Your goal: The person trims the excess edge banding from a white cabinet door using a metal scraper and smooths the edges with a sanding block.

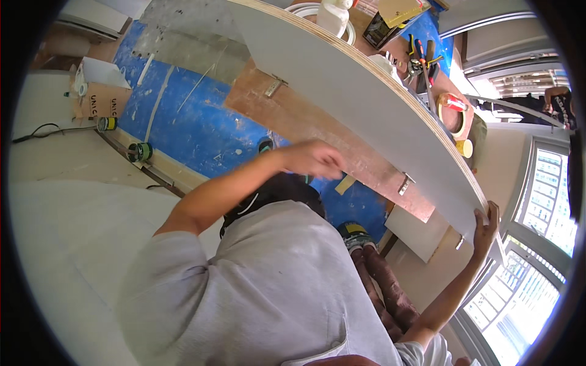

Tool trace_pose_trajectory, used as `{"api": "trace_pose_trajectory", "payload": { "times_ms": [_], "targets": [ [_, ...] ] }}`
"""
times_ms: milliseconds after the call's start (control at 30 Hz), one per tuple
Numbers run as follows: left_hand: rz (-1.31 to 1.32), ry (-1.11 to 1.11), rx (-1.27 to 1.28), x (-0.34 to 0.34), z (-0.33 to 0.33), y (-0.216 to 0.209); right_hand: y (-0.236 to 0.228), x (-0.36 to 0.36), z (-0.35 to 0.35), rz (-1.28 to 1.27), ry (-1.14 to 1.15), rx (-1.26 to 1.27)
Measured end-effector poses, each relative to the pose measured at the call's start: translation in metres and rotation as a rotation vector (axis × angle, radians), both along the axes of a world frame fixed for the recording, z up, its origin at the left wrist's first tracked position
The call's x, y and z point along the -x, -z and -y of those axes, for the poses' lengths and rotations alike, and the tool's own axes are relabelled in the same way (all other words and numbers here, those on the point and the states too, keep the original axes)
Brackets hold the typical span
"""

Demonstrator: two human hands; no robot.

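A long grey-faced plywood panel stands tilted on edge in front of me, its layered edge uppermost. Metal hinges are spaced along its lower side. At the panel's right end, my right hand is closed around the edge. My left hand hovers before the panel's middle, apart from it. Its fingers are bent but smeared by motion, so I cannot make out whether they hold anything. Below it lies a brown board.
Blue sheeting covers much of the floor. Behind the panel are a white bottle, hand tools and a tape roll. A cardboard box and green-black rolls sit at left. Barred windows are at right.
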State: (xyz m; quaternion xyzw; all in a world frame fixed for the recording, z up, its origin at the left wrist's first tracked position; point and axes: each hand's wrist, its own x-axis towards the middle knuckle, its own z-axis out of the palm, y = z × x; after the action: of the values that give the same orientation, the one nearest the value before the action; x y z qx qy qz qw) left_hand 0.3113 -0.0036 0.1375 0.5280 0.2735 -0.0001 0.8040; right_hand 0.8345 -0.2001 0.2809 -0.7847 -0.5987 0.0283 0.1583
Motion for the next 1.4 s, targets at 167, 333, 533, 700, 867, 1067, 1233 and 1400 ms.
{"api": "trace_pose_trajectory", "payload": {
  "times_ms": [167,333,533,700,867,1067,1233,1400],
  "targets": [
    [-0.131,-0.608,-0.380,0.170,-0.086,-0.069,-0.008,0.131,-0.083,-0.073,-0.152,0.012],
    [0.006,-1.270,-0.613,0.238,-0.156,-0.079,-0.017,0.256,-0.173,-0.004,-0.281,0.082],
    [-0.053,-1.365,-0.461,0.281,-0.187,0.002,-0.011,0.367,-0.259,0.010,-0.309,0.195],
    [-0.230,-1.231,-0.411,0.307,-0.196,0.097,-0.025,0.411,-0.291,-0.008,-0.105,0.428],
    [-0.342,-0.986,-0.460,0.301,-0.211,0.131,-0.018,0.435,-0.314,-0.086,-0.047,0.405],
    [-0.178,-0.794,-0.465,0.270,-0.263,0.141,-0.012,0.443,-0.302,-0.009,-0.117,0.325],
    [0.052,-0.709,-0.404,0.236,-0.345,0.074,-0.024,0.446,-0.300,-0.017,-0.145,0.416],
    [0.195,-0.236,-0.674,0.127,-0.392,-0.065,-0.012,0.435,-0.287,-0.012,-0.118,0.341]
  ]
}}
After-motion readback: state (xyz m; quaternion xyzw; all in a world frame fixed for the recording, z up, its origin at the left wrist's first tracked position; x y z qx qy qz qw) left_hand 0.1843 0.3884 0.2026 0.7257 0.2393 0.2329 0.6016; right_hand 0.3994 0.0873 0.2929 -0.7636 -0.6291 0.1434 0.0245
